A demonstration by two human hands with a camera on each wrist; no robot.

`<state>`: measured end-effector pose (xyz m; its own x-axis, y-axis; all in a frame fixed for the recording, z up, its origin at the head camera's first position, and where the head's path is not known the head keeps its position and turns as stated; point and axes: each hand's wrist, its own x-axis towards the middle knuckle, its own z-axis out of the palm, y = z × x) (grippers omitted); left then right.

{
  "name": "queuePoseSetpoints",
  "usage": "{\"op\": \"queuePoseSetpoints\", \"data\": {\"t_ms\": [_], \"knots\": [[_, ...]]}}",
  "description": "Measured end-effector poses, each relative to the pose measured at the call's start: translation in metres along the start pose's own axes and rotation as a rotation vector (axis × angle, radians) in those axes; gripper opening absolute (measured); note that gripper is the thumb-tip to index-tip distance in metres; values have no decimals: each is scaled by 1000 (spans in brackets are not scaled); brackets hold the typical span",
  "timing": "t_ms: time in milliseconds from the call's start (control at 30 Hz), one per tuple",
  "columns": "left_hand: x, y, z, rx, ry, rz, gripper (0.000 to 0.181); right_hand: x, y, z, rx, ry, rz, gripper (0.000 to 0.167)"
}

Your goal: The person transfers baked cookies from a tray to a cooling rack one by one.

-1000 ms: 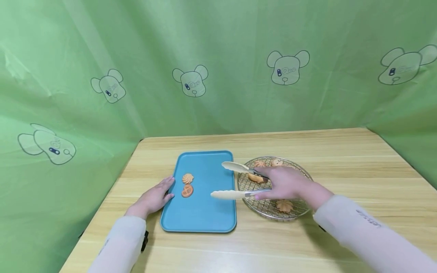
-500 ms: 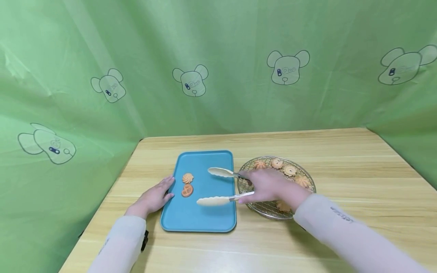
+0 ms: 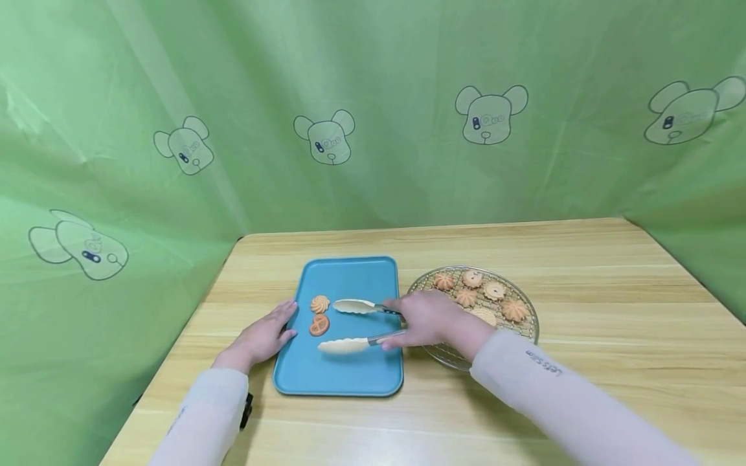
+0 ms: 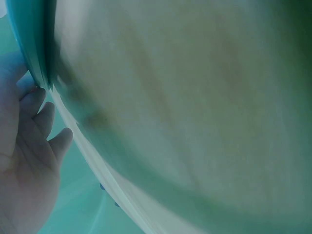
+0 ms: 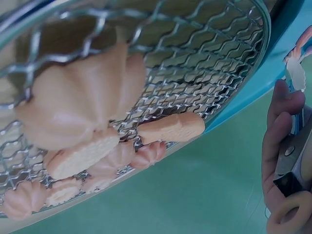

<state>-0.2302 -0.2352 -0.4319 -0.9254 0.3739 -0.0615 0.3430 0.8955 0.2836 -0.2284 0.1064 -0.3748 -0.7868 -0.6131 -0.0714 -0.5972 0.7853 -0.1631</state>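
My right hand (image 3: 428, 317) grips a pair of metal tongs with cream-coloured scalloped tips (image 3: 345, 346). The tips are spread apart above the blue tray (image 3: 361, 382), and nothing shows between them. In the right wrist view, fingers curl around the tongs' metal arm (image 5: 291, 151). Close to the upper tip lies a round swirl cookie (image 3: 320, 304) on the tray, with a pretzel-shaped cookie (image 3: 319, 325) just in front of it. My left hand (image 3: 256, 340) rests at the tray's left edge, its fingers extended and touching the rim.
Right of the tray stands a round wire rack (image 3: 445, 356), partly covered by my right hand. Several cookies lie on it, among them a flower-shaped cookie (image 3: 515, 310) and a pale ring-like cookie (image 3: 495, 290). Green fabric (image 3: 402, 181) hangs around the wooden table (image 3: 606, 310).
My right hand has moved left from over the rack, carrying the spread tongs across the tray toward the two cookies. More of the rack's cookies show. The left hand has stayed in place.
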Motion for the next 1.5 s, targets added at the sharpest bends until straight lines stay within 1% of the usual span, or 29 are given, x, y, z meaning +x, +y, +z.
{"op": "queuePoseSetpoints", "data": {"t_ms": [200,433,767,1000,1233,1500], "knots": [[1,1,-1,7,8,16,60,5,-2,4,-13,3,10,86],[0,2,-3,3,6,15,60,12,-7,6,-33,10,19,80],[1,2,-3,8,0,10,60,18,-12,5,-2,-12,39,76],[1,3,-4,2,-5,6,60,23,-16,4,-47,-11,38,74],[0,2,-3,8,-5,5,60,27,-22,3,-55,-24,36,75],[-1,1,-1,5,5,15,60,30,-26,7,-103,-12,41,73]]}}
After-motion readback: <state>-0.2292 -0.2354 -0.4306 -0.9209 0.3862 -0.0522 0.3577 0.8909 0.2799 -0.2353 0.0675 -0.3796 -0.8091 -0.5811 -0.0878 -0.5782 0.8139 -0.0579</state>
